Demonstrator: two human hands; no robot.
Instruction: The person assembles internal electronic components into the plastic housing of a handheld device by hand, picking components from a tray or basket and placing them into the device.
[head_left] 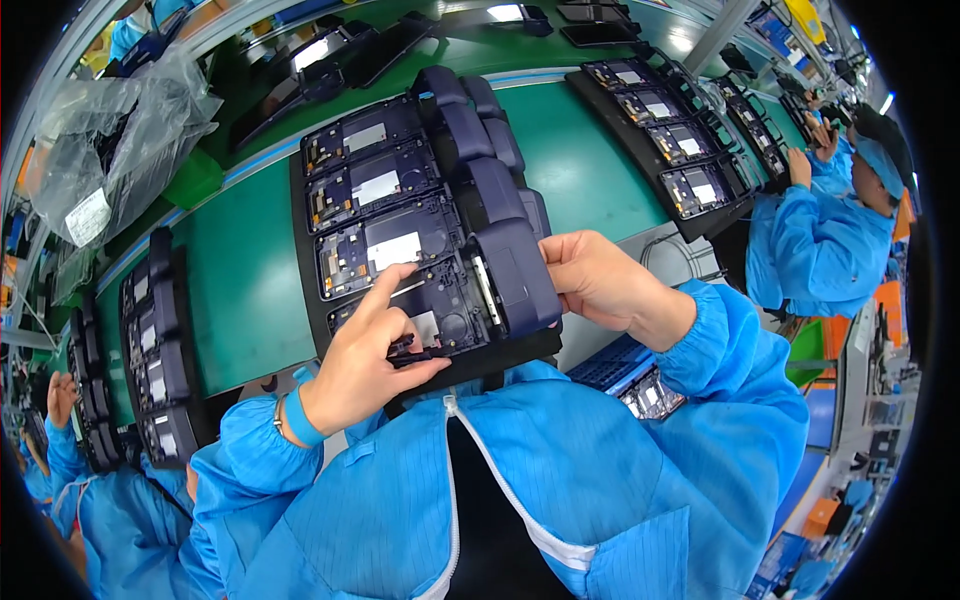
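A row of dark open device housings (pixel 385 250) lies on a black tray (pixel 307 215), with circuit boards and pale rectangles inside. Hinged to their right are bulky dark-blue covers (pixel 523 275). My left hand (pixel 365 360) grips the left part of the nearest housing (pixel 455 318). Its index finger reaches over the far edge, and its thumb lies along the near edge. At the right side of the nearest cover, my right hand (pixel 610 285) is closed, thumb and fingers pinching the cover's edge. The tips of those fingers are partly hidden behind it. A silvery bar (pixel 486 290) shows along the hinge.
The tray rests on a green conveyor belt (pixel 245 300). Similar trays of devices stand left (pixel 155 350) and right (pixel 660 140). Co-workers in blue (pixel 815 235) sit on both sides. A clear plastic bag (pixel 120 150) hangs far left; a blue crate (pixel 620 365) sits below my right forearm.
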